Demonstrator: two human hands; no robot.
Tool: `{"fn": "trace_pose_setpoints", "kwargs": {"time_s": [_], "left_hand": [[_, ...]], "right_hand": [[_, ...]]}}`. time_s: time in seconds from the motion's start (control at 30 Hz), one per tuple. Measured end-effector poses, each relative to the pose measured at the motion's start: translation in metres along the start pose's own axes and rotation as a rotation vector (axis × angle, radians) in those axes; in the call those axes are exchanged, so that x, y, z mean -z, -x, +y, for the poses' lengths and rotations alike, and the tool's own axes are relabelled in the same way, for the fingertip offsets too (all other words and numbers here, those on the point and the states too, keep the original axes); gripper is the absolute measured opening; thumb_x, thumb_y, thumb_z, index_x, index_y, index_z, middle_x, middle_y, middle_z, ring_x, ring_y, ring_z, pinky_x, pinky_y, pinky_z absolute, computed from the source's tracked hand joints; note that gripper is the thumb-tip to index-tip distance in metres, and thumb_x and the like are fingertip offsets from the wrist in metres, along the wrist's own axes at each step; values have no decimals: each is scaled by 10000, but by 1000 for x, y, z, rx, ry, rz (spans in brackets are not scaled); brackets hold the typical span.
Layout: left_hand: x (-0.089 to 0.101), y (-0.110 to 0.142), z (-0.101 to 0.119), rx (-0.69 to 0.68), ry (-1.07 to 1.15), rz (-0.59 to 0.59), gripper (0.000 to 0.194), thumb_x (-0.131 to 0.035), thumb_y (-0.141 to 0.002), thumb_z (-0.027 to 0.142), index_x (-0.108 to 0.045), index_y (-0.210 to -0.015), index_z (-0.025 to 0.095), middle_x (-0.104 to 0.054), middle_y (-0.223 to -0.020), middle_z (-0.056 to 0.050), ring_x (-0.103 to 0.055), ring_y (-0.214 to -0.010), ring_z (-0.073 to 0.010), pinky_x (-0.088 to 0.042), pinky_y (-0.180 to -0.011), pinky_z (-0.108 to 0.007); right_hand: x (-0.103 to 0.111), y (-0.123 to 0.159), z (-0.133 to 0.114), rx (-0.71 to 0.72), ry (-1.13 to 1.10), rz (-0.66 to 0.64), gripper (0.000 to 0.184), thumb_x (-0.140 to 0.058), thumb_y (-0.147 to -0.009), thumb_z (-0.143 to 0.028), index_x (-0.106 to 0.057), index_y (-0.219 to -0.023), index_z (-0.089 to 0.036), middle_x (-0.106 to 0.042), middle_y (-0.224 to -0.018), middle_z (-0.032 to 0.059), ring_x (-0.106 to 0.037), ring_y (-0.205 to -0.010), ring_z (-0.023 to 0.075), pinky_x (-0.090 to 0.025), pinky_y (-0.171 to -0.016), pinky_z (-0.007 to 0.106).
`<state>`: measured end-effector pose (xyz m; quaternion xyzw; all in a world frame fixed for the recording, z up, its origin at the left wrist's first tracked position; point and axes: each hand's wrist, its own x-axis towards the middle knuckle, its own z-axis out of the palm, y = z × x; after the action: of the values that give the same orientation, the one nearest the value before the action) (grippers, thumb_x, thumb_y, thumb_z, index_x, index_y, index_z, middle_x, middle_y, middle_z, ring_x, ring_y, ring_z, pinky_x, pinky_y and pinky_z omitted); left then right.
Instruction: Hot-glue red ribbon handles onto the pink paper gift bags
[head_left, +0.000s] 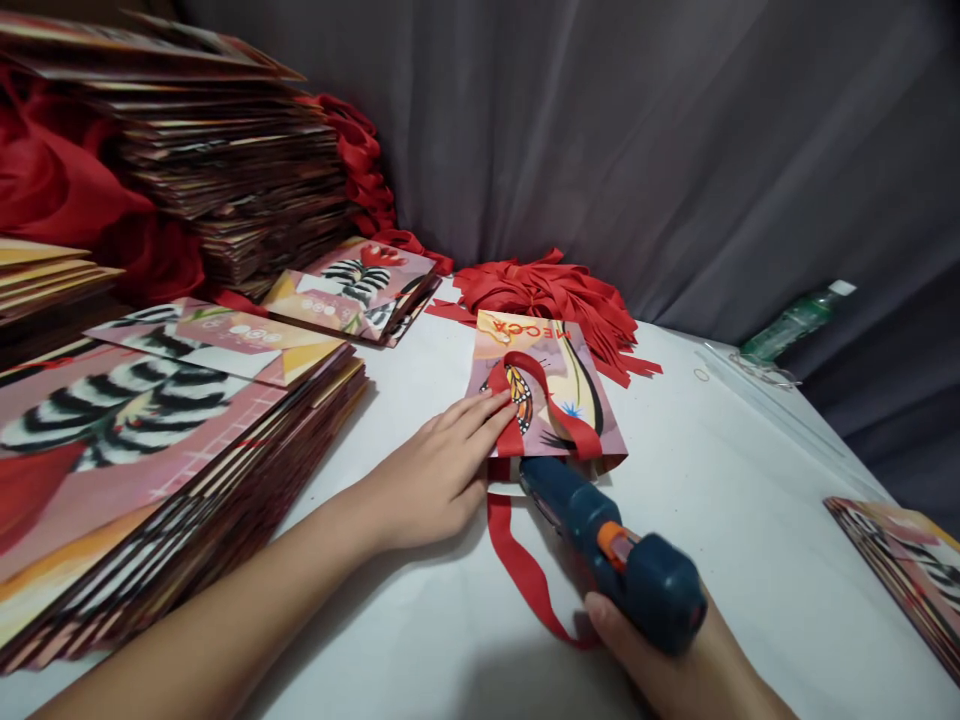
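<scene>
A printed paper bag (559, 350) marked MECCA lies flat on the white table. My left hand (450, 465) rests on its left side, fingers stretched out flat over a red ribbon (574, 425) that loops across the bag. The thumb is beside the bag's near edge. My right hand (675, 650) is wrapped round a dark blue glue gun (574, 500) with an orange part. Its front end reaches to the bag's near opening, and the tip is hidden there. Another length of red ribbon (521, 560) trails from the opening toward me.
Stacked printed bags (150, 400) stand at the left, with a taller pile (247, 160) behind. A heap of cut red ribbons (551, 290) lies beyond the bag. At the right are a green bottle (795, 320) and more bags (911, 570). A grey curtain (600, 130) hangs behind.
</scene>
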<state>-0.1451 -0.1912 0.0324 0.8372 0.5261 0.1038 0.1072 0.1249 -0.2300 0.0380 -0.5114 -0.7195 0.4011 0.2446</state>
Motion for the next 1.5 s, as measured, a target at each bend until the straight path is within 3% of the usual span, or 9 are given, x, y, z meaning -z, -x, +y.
{"fn": "trace_pose_setpoints", "kwargs": {"time_s": [0.1,0.17,0.5,0.8,0.97,1.23,1.5], "left_hand": [[-1,0,-2,-25,42,24,771,-443,-827,174,-150,-1540,177,-170,-1626,-111,-152,-1488,-310,-260,-1181,-522],[-2,0,-4,-37,70,32,790,-450,-815,165,-142,-1542,182,-166,-1626,-110,-141,-1489,-311,-261,-1181,-523],[-3,1,-4,-56,116,33,809,-454,-776,121,-173,-1535,125,-171,-1620,-140,-134,-1488,-322,-246,-1193,-507],[-1,1,-3,-63,83,41,799,-473,-780,163,-193,-1528,131,-205,-1608,-160,-168,-1480,-330,-277,-1171,-523],[9,0,4,-10,64,-32,782,-470,-779,162,-222,-1517,92,-220,-1600,-180,-175,-1480,-328,-273,-1177,-505],[6,0,3,-34,50,17,748,-459,-816,203,-225,-1518,94,-220,-1601,-177,-184,-1479,-331,-258,-1181,-507],[12,0,7,-6,52,-8,731,-458,-823,222,-242,-1508,91,-233,-1598,-177,-190,-1478,-332,-250,-1186,-496]], "right_hand": [[1,-3,1,-211,-276,-90,289,-613,-803,-418,-703,-953,-187,-740,-962,103,-692,-895,272,-551,-798,372],[2,-5,6,-257,-371,-148,357,-655,-793,-488,-707,-954,-174,-736,-982,121,-675,-946,296,-523,-867,411],[1,-13,18,-194,-422,-298,426,-613,-833,-576,-672,-889,-159,-677,-879,92,-604,-826,232,-466,-750,343],[5,-17,7,-217,-333,-292,359,-599,-827,-516,-645,-831,-159,-669,-814,72,-591,-767,217,-474,-731,343],[11,-11,10,-221,-248,-193,405,-618,-796,-572,-661,-821,-170,-678,-807,62,-601,-761,229,-500,-743,359],[35,13,5,-343,-151,83,442,-678,-719,-610,-696,-858,-191,-696,-807,59,-616,-801,260,-505,-803,353],[50,24,12,-364,-136,205,435,-683,-716,-610,-696,-786,-181,-707,-805,76,-640,-813,278,-528,-810,359]]}}
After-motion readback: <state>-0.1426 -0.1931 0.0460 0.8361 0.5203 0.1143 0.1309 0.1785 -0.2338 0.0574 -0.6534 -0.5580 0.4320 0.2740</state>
